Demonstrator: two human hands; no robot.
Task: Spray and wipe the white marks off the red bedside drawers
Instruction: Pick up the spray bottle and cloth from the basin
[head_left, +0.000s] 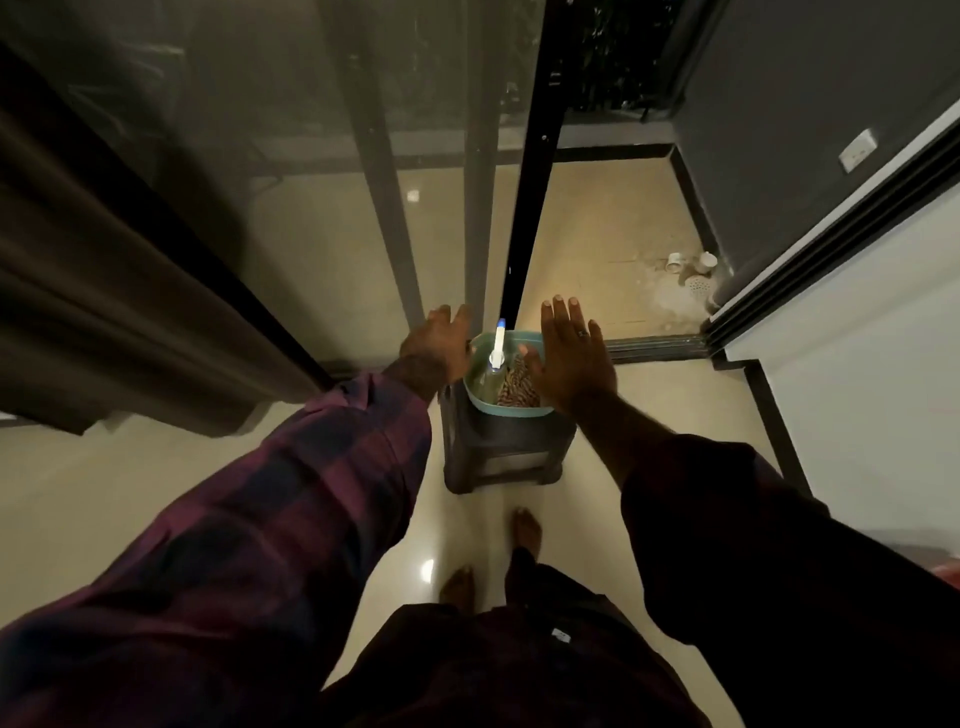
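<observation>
A teal plastic basket (506, 412) sits on a dark stool (501, 447) on the floor in front of me. Inside it stands a clear spray bottle with a white and blue nozzle (497, 349), and beside that lies a striped brown cloth (517, 387). My left hand (441, 340) hovers at the basket's left rim with fingers stretched out. My right hand (569, 353) is spread flat over the basket's right side, fingers straight, a ring on one finger. Neither hand holds anything. The red bedside drawers are not in view.
A glass sliding door with a dark frame (530, 208) stands just behind the stool, and a brown curtain (104, 291) hangs at the left. A white wall (857, 389) runs along the right. My bare feet (524, 530) stand on the glossy cream floor.
</observation>
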